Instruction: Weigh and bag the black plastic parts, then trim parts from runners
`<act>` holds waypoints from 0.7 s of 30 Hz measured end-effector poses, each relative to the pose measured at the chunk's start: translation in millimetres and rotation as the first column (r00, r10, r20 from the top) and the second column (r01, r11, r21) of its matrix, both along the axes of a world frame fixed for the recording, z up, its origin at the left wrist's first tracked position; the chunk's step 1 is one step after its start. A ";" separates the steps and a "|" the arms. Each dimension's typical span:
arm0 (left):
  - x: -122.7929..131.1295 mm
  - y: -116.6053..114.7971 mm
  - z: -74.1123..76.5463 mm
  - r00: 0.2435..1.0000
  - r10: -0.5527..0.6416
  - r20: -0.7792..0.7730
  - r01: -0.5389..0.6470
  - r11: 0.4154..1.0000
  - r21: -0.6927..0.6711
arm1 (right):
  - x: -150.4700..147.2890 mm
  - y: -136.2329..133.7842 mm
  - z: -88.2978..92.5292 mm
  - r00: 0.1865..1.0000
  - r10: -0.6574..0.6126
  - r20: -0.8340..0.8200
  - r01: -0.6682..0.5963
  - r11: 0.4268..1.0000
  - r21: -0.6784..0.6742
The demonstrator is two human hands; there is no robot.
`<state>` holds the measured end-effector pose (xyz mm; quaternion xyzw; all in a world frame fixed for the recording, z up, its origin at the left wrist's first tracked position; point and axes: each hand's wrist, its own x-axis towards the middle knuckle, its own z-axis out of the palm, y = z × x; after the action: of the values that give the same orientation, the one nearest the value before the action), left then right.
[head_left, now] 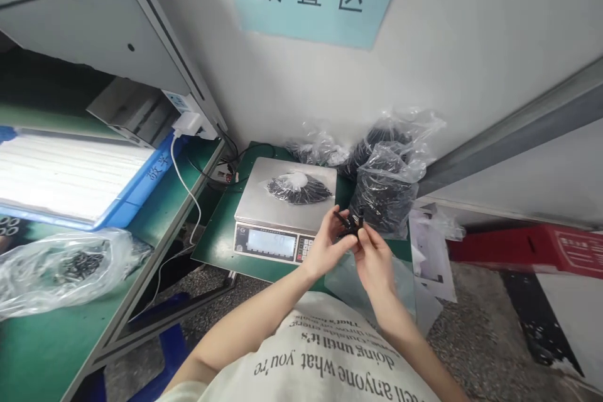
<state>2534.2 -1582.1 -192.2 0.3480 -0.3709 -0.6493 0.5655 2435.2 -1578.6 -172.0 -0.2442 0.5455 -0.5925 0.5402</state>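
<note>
- Pinching grip on both sides: left hand point(325, 250) and right hand point(374, 257) pinch small black pieces point(349, 224), too small to count, just near-right of the scale.
- One scale point(264, 201) stands on the green bench point(214, 235), with one small bag point(298, 188) on its pan.
- Three fuller bags point(384, 191) sit far right.

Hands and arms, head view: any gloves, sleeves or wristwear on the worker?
No gloves: the left hand and right hand are bare, with no ring, watch or band showing. No sleeve covers either wrist. The cream shirt carries black printed lettering.
</note>
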 end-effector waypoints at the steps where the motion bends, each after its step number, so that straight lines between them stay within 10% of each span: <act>1: -2.4 -0.8 0.4 1.000 0.002 -0.020 -0.001 0.999 0.050 | 1.9 5.4 -4.4 1.000 0.006 0.021 -0.007 1.000 0.014; 21: -0.7 10.8 -27.9 0.986 0.154 -0.057 -0.123 0.923 0.365 | 6.7 26.3 -28.6 0.989 -0.063 0.136 0.044 0.989 0.139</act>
<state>2533.5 -1571.4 -220.0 0.4432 -0.1959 -0.6786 0.5519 2441.9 -1552.4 -200.6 -0.1498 0.5515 -0.5841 0.5764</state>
